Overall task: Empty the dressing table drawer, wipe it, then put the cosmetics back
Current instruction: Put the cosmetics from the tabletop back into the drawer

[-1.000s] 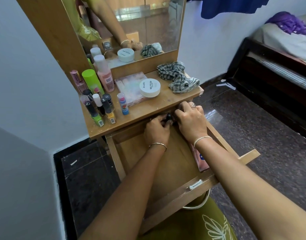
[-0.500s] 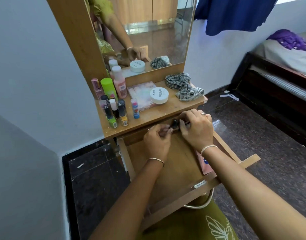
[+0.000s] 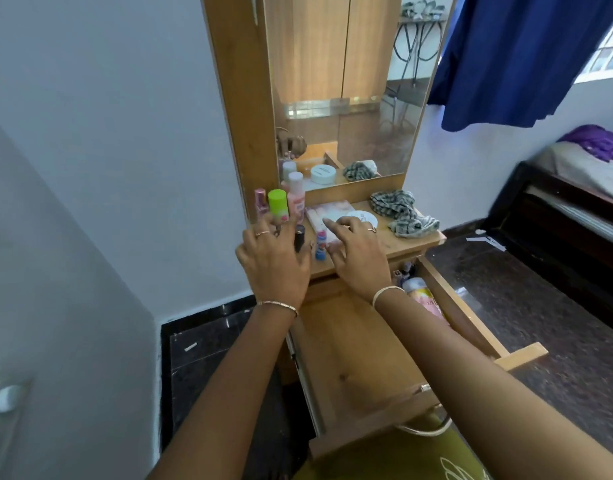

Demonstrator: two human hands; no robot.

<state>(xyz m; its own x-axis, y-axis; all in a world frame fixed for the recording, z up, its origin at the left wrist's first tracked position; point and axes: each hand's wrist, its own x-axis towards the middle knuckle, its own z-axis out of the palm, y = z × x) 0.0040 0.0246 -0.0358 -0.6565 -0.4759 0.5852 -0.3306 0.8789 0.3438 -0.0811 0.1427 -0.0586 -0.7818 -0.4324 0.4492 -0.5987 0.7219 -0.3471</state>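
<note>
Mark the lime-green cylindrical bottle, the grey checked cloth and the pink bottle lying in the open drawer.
lime-green cylindrical bottle (image 3: 276, 199), head view, on its rounded cap.
grey checked cloth (image 3: 403, 212), head view, on its crumpled middle.
pink bottle (image 3: 425, 301), head view, on its pink label.

No text is readable: print on the white jar and the pink bottle is too blurred.

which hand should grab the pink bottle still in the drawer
Right. The right hand is free and nearer the pink bottle in the drawer, right rear; the left hand is farther, beside a dark tube.
</note>
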